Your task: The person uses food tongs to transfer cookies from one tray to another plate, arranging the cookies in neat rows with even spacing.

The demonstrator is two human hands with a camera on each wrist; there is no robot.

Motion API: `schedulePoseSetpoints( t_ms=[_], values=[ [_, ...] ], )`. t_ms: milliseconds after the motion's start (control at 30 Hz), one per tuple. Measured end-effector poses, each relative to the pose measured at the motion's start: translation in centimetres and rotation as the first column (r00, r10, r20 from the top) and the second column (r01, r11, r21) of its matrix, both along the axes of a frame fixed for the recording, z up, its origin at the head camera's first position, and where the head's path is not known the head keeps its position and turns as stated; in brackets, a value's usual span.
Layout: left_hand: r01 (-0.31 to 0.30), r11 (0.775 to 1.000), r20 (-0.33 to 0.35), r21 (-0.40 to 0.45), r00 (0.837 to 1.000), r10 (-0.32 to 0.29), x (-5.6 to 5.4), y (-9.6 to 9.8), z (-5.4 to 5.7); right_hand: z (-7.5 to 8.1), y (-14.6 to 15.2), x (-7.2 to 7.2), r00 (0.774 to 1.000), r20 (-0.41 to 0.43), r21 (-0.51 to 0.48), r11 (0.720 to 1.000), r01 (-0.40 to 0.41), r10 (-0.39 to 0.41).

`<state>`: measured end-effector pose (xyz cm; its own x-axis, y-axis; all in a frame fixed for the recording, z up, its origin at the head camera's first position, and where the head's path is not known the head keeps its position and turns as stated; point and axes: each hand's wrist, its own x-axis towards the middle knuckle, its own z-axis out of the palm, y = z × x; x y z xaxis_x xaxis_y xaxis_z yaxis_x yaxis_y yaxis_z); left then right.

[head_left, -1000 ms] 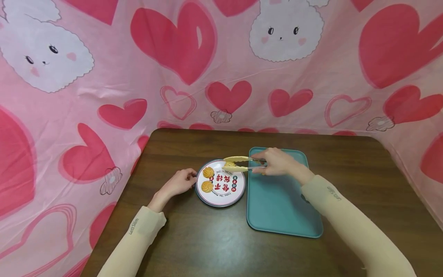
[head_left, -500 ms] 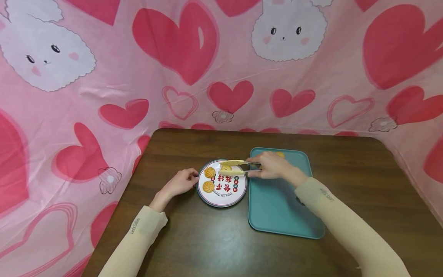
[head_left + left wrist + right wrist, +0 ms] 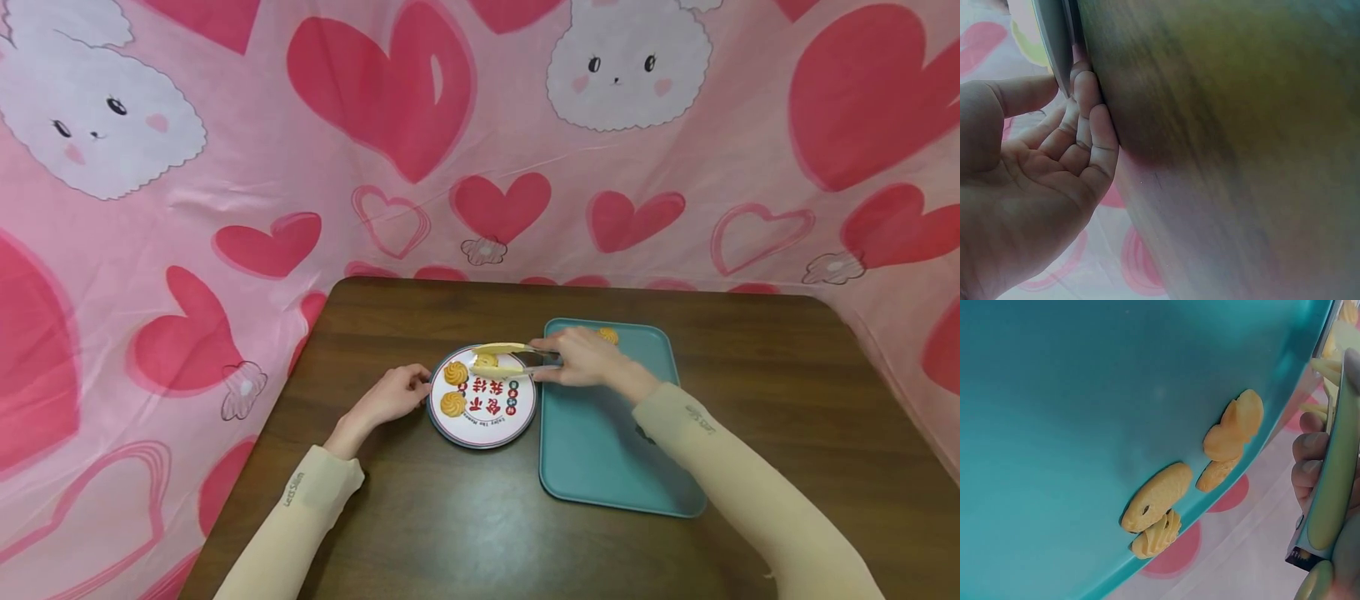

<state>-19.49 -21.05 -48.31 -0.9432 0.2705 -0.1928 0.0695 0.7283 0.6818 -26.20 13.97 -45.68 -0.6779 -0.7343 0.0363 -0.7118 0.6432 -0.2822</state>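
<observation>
The right hand [image 3: 587, 358] held tongs [image 3: 502, 372] around a cookie [image 3: 487, 361] on the plate [image 3: 474, 431], which the left hand [image 3: 392, 394] touched; the tray [image 3: 611, 467] lay just alongside.

That round white plate [image 3: 480, 432] lies face up, dark-rimmed, with bold red characters printed across its middle. A golden swirled cookie [image 3: 452, 404] sits on the plate's left side, and a matching cookie [image 3: 455, 372] just behind it. Over the plate's far part reach the tongs [image 3: 501, 348], their pale yellow tips apart, a third cookie [image 3: 487, 360] between them; whether they touch it, I can't tell.
</observation>
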Motion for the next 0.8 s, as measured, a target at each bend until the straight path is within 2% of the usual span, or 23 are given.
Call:
schedulePoseSetpoints(
  t_ms=[800],
  values=[
    [-0.003,1.000,0.000,-0.010,1.000,0.003,0.01,-0.06,-0.12,-0.60,-0.20,-0.01,0.999,-0.039,0.021,0.999,0.026,-0.025]
  ],
)
